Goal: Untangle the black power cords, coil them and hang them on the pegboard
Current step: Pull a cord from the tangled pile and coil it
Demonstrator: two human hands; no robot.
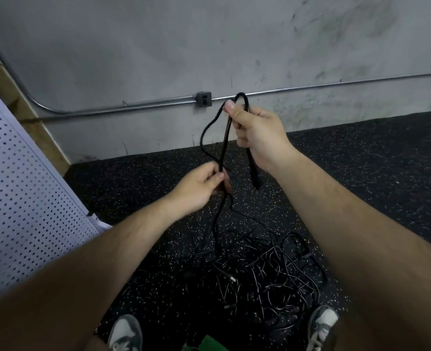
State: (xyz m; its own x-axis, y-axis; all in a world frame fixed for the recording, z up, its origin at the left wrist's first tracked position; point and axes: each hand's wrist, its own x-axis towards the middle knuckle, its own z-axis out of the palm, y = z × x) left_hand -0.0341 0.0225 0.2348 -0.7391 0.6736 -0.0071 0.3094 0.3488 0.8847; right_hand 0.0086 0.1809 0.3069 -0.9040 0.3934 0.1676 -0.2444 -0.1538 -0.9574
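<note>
Above the tangled pile of cords point(267, 279), I see the right hand point(257, 134) fisted round a loop of black cord point(209, 127), thumb on top, plug end point(256, 178) dangling under the fist. Left hand point(199, 188), lower and nearer the pile, pinches the same cord, which drops into the pile. Pegboard point(24, 186) sits left of the pile

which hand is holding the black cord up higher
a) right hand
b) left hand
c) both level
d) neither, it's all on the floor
a: the right hand grips the folded top of the cord up in front of the wall, while the left hand pinches the same cord lower down, above the tangled pile on the floor.
</note>
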